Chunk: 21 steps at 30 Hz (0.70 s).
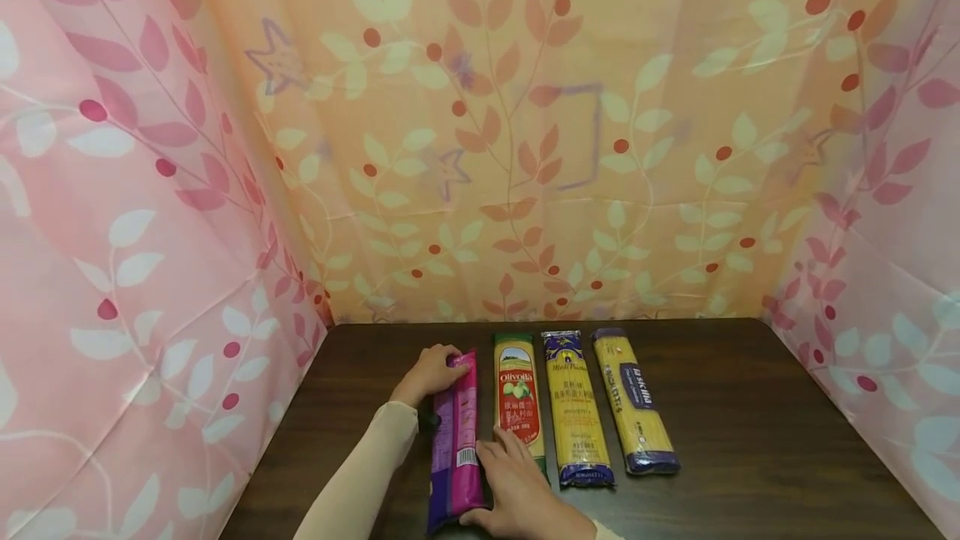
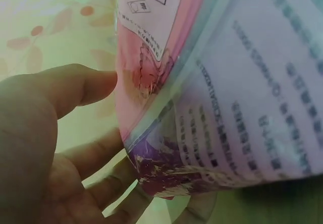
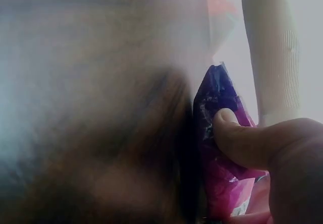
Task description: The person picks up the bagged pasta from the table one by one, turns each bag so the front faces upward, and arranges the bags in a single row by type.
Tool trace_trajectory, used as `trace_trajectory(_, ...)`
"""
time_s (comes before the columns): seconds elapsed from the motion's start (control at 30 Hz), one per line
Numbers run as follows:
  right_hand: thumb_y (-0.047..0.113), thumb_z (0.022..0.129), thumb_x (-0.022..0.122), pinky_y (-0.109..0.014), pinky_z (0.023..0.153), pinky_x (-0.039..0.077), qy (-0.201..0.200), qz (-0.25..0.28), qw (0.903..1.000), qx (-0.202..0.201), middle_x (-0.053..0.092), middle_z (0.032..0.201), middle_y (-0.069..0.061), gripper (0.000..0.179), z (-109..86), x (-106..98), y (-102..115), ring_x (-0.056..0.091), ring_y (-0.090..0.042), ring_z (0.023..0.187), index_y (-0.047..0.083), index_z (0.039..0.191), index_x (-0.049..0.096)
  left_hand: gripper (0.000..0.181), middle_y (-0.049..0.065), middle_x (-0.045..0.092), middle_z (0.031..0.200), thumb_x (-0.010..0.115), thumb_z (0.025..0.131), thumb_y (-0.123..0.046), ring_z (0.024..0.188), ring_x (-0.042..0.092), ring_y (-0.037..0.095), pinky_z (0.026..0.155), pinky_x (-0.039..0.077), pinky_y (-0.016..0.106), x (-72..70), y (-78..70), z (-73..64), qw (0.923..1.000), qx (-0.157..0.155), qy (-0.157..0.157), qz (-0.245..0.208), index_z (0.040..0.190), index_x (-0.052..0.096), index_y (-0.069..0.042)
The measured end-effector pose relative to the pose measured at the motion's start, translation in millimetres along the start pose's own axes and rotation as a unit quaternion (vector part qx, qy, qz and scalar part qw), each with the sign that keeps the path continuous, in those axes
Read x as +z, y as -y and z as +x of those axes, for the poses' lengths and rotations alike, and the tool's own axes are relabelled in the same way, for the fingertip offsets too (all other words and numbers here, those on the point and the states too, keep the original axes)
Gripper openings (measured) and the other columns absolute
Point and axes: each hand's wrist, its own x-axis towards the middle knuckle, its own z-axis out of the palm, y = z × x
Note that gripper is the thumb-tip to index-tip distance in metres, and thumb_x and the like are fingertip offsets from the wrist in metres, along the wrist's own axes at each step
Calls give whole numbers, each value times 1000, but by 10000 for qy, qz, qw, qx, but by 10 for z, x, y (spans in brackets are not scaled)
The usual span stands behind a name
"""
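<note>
A long pink-and-purple packet (image 1: 455, 440) with a barcode lies lengthwise at the left of a row of pasta packets. My left hand (image 1: 431, 373) grips its far end, thumb on one side and fingers on the other, as the left wrist view shows. At the near end my right hand (image 1: 517, 482) holds it, the thumb (image 3: 239, 138) pressed against the packet's end. The right fingers lie along its right side and overlap the red-labelled Olivoilà pasta packet (image 1: 516, 377) in the head view. Whether the held packet touches the table, I cannot tell.
Right of the Olivoilà packet lie a yellow and blue spaghetti packet (image 1: 576, 407) and a slanted La Sicilia spaghetti packet (image 1: 633, 407). All are on a dark wooden table (image 1: 750, 423). Patterned cloth (image 1: 510, 132) hangs behind and at both sides.
</note>
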Motion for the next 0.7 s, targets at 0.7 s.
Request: trace_trajectory(0.7, 41, 88, 90, -41, 106, 53, 112, 2066, 9784, 2, 53, 153, -13, 102, -190, -447, 34, 59, -19, 128, 5, 167, 35, 64, 14, 67, 119, 77, 96, -52, 94, 64, 23, 80, 59, 40, -130, -239, -4, 9941, 48, -108, -1080, 132, 66, -1)
